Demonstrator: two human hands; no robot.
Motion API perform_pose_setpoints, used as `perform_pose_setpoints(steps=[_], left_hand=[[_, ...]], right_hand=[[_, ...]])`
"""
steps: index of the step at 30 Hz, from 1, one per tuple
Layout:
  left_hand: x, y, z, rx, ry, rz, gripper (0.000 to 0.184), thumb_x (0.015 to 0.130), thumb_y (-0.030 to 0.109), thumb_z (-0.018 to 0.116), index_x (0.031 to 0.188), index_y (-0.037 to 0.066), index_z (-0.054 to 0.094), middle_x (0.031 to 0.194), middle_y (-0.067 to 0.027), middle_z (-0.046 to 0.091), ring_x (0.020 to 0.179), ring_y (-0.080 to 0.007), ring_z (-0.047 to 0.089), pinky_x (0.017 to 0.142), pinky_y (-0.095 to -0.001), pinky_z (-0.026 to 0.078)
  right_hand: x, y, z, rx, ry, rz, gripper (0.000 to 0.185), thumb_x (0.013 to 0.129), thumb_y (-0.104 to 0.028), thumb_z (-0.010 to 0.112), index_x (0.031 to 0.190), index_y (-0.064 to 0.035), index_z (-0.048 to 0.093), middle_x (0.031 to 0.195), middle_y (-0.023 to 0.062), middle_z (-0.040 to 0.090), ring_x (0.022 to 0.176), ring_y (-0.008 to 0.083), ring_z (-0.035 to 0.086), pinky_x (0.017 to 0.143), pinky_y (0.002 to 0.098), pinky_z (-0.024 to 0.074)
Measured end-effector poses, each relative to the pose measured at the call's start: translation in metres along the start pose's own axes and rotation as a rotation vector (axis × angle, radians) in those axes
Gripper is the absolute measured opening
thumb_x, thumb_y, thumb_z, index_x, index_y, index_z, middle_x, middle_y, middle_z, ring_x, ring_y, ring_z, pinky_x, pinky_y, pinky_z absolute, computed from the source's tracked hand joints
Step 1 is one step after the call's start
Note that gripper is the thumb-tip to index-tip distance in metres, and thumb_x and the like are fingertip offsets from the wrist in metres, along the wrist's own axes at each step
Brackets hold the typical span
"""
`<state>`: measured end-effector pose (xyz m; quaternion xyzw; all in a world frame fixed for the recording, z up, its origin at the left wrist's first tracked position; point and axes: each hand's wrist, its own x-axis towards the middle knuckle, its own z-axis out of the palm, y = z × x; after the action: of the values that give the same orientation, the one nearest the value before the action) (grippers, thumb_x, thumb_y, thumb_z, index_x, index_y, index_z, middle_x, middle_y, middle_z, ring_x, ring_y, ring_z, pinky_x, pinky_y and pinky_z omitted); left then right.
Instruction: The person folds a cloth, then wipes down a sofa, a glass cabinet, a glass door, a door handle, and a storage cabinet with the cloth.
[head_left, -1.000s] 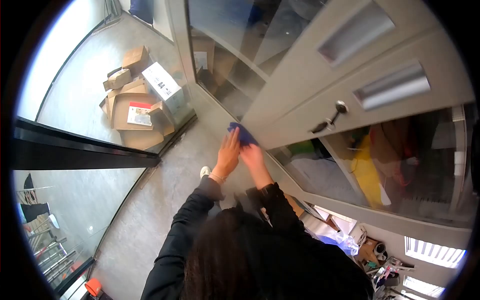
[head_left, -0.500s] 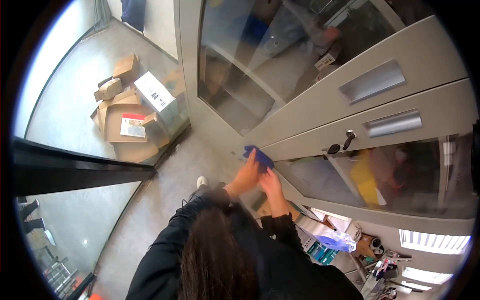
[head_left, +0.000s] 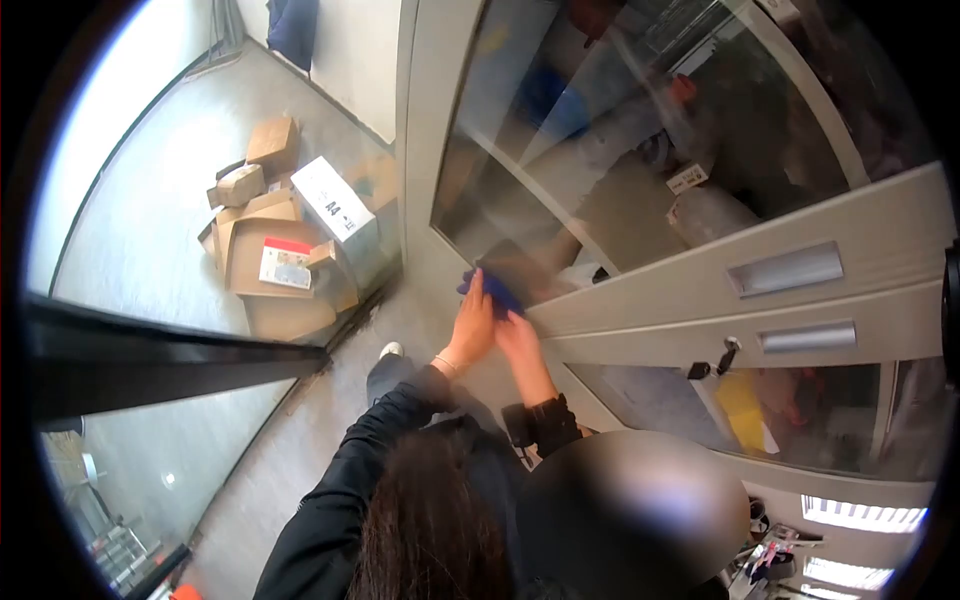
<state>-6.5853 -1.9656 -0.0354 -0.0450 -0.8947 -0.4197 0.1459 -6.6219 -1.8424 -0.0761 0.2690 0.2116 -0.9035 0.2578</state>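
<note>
A folded blue cloth (head_left: 498,290) lies up against the lower corner of the glass panel (head_left: 540,215) in a beige cabinet door (head_left: 620,290). My left hand (head_left: 472,328) presses on the cloth with its fingers stretched along it, and a thin bracelet circles the wrist. Just to its right, my right hand (head_left: 520,348) holds the cloth's lower edge; its fingertips are partly hidden. The two hands are close together. Behind the glass, items on the shelves show dimly through reflections.
A key set (head_left: 715,362) hangs from the lock beside two recessed handles (head_left: 785,270). To the left, behind a glass partition with a dark frame (head_left: 180,355), lie cardboard boxes (head_left: 272,145) and a white A4 box (head_left: 332,198). A blurred oval covers the lower right.
The view has shifted, so the cabinet sits lower and further right. Both hands have moved with the blue cloth from the door seam to the glass panel's lower corner.
</note>
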Motion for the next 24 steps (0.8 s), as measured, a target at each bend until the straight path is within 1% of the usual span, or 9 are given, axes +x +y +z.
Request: perform_pose_setpoints(steps=[2, 5, 7, 13, 15, 17, 18, 22, 24], left_hand=[[0.025, -0.020, -0.029, 0.040, 0.112, 0.023, 0.028, 0.083, 0.001, 0.050, 0.107, -0.013, 0.048, 0.146, -0.0349, 0.021, 0.129, -0.0494, 0.034, 0.103, -0.0457, 0.037], [0.072, -0.044, -0.088, 0.012, 0.178, -0.001, 0.027, 0.083, 0.000, 0.051, 0.106, -0.014, 0.048, 0.146, -0.0358, 0.022, 0.126, -0.0507, 0.037, 0.102, -0.0456, 0.038], [0.109, -0.048, -0.137, -0.027, 0.239, 0.036, 0.026, 0.083, -0.001, 0.053, 0.105, -0.014, 0.048, 0.145, -0.0368, 0.022, 0.124, -0.0521, 0.038, 0.102, -0.0461, 0.038], [0.182, -0.038, -0.207, 0.076, 0.384, 0.487, 0.023, 0.081, 0.005, 0.058, 0.099, -0.008, 0.055, 0.142, -0.0278, 0.036, 0.126, -0.0476, 0.040, 0.102, -0.0532, 0.036], [0.194, -0.038, -0.208, 0.072, 0.388, 0.608, 0.024, 0.081, 0.009, 0.059, 0.098, -0.007, 0.057, 0.141, -0.0262, 0.039, 0.127, -0.0473, 0.039, 0.103, -0.0541, 0.034], [0.203, -0.051, -0.193, 0.016, 0.548, 0.682, 0.029, 0.081, 0.017, 0.059, 0.102, -0.003, 0.060, 0.138, -0.0240, 0.044, 0.126, -0.0473, 0.040, 0.105, -0.0553, 0.032], [0.197, -0.069, -0.180, 0.015, 0.536, 0.670, 0.038, 0.083, 0.022, 0.059, 0.114, 0.000, 0.058, 0.140, -0.0252, 0.040, 0.127, -0.0484, 0.039, 0.105, -0.0564, 0.030], [0.153, -0.110, -0.148, -0.029, 0.433, 0.491, 0.044, 0.084, 0.020, 0.058, 0.121, -0.003, 0.052, 0.144, -0.0269, 0.032, 0.129, -0.0497, 0.035, 0.106, -0.0562, 0.029], [0.144, -0.121, -0.151, -0.010, 0.180, 0.345, 0.053, 0.083, 0.014, 0.057, 0.129, -0.007, 0.043, 0.149, -0.0299, 0.021, 0.136, -0.0507, 0.023, 0.112, -0.0523, 0.021]], right_hand=[[0.028, 0.018, 0.040, 0.021, -0.135, 0.005, 0.028, 0.097, -0.010, 0.046, 0.122, 0.0020, 0.049, 0.125, 0.0154, 0.053, 0.120, 0.0275, 0.048, 0.105, 0.0386, 0.0383], [0.050, 0.042, 0.126, -0.091, -0.117, -0.080, 0.026, 0.095, -0.008, 0.048, 0.119, 0.0010, 0.050, 0.121, 0.0145, 0.054, 0.116, 0.0265, 0.049, 0.104, 0.0380, 0.0394], [0.085, 0.053, 0.169, 0.036, -0.082, 0.020, 0.024, 0.094, -0.004, 0.049, 0.117, 0.0007, 0.051, 0.118, 0.0131, 0.055, 0.113, 0.0261, 0.050, 0.103, 0.0384, 0.0403], [0.005, 0.051, 0.304, 0.067, -0.275, -0.127, 0.021, 0.092, 0.001, 0.048, 0.112, 0.0058, 0.050, 0.117, 0.0152, 0.055, 0.111, 0.0247, 0.053, 0.102, 0.0348, 0.0436], [0.004, 0.047, 0.307, 0.120, -0.256, -0.195, 0.020, 0.091, 0.002, 0.047, 0.111, 0.0065, 0.049, 0.117, 0.0160, 0.055, 0.111, 0.0246, 0.053, 0.102, 0.0343, 0.0440], [0.023, 0.042, 0.284, 0.217, -0.441, -0.037, 0.022, 0.091, 0.002, 0.047, 0.112, 0.0067, 0.048, 0.117, 0.0166, 0.055, 0.111, 0.0251, 0.054, 0.103, 0.0340, 0.0439], [0.033, 0.044, 0.273, 0.221, -0.445, -0.061, 0.022, 0.091, 0.002, 0.047, 0.112, 0.0067, 0.048, 0.117, 0.0166, 0.055, 0.111, 0.0251, 0.054, 0.103, 0.0340, 0.0439], [0.076, 0.068, 0.239, 0.187, -0.080, -0.062, 0.023, 0.091, 0.002, 0.047, 0.114, 0.0041, 0.048, 0.118, 0.0145, 0.054, 0.113, 0.0256, 0.052, 0.105, 0.0360, 0.0411], [0.072, 0.075, 0.242, 0.224, 0.113, -0.051, 0.022, 0.090, 0.002, 0.049, 0.113, 0.0012, 0.049, 0.117, 0.0122, 0.052, 0.112, 0.0251, 0.050, 0.105, 0.0373, 0.0399]])
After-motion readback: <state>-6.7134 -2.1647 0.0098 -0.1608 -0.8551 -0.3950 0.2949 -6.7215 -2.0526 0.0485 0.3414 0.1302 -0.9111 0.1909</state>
